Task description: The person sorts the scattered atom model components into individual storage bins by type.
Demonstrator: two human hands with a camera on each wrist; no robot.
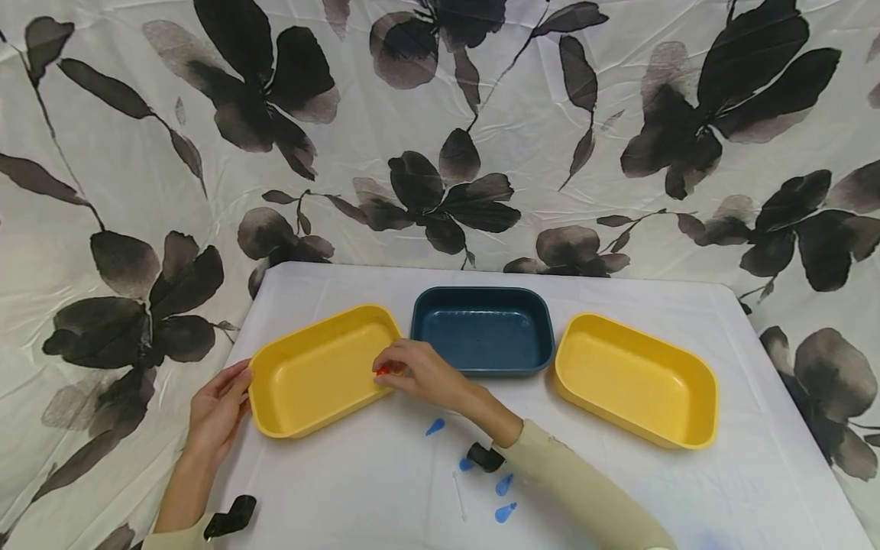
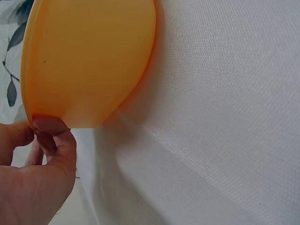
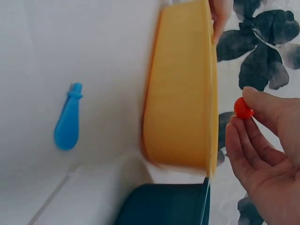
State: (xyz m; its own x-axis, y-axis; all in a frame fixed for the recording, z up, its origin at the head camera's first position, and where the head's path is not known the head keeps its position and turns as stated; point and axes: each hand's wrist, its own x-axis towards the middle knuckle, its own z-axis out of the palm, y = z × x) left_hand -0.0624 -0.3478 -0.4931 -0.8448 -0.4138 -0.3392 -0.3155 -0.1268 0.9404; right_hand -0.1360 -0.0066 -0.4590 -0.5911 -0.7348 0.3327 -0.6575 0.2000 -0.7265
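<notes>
Hands both occupied: right hand (image 1: 428,374) pinches a red ball (image 3: 243,108) between thumb and fingers above the right end of the left yellow tray (image 1: 312,382), while the left hand (image 1: 216,412) grips that tray's left rim. Dark blue tray (image 1: 484,332) just beside it, then the right yellow tray (image 1: 635,382). Nearer on the white worktop (image 1: 330,489), four blue teardrop pieces (image 1: 505,512) lie scattered near a thin white stick (image 1: 460,498); floral cloth (image 1: 440,92) behind.

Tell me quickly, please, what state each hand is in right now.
Left hand: closed, gripping the edge of the left yellow tray.
Right hand: closed, pinching a small red ball between thumb and fingers.
</notes>
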